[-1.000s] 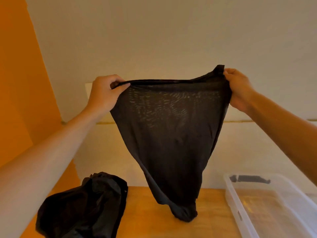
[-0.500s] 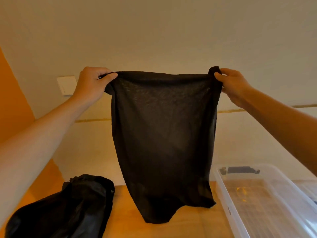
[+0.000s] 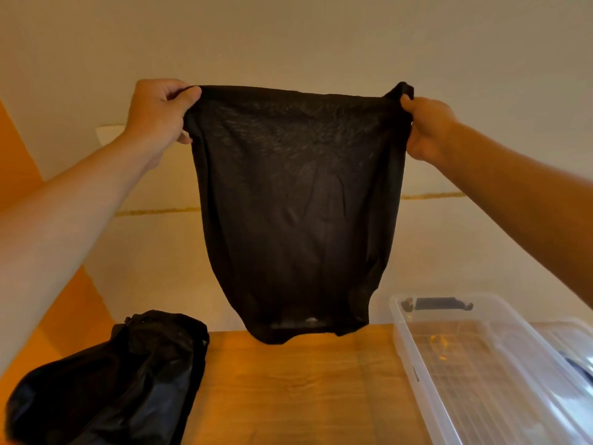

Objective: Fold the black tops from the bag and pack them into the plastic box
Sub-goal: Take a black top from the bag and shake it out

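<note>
Nearest, bottom left: black bag (image 3: 109, 380) slumped on the wooden table (image 3: 288, 396), mouth facing the far wall, contents not visible. Bottom right: clear plastic box (image 3: 405, 348) on the same table, open top, no clothing visible in the part that shows, black latch (image 3: 438, 304) at its far end. Bag and box well apart, bare tabletop between them. Above that gap, one black top (image 3: 295, 213) hangs in the air, spread flat and facing the camera, thin enough to show light through the upper part; its lower edge hangs over the far edge of the table, can't tell if it touches. Left hand (image 3: 157, 114) pinches the top's upper left corner, fingers curled round the edge, thumb on the front. Right hand (image 3: 426, 126) grips the upper right corner in a closed fist, a bit of fabric poking up above it. Both arms stretched forward, top edge pulled taut between the hands. Behind: pale wall (image 3: 288, 36), orange wall (image 3: 19, 162) at left.
</note>
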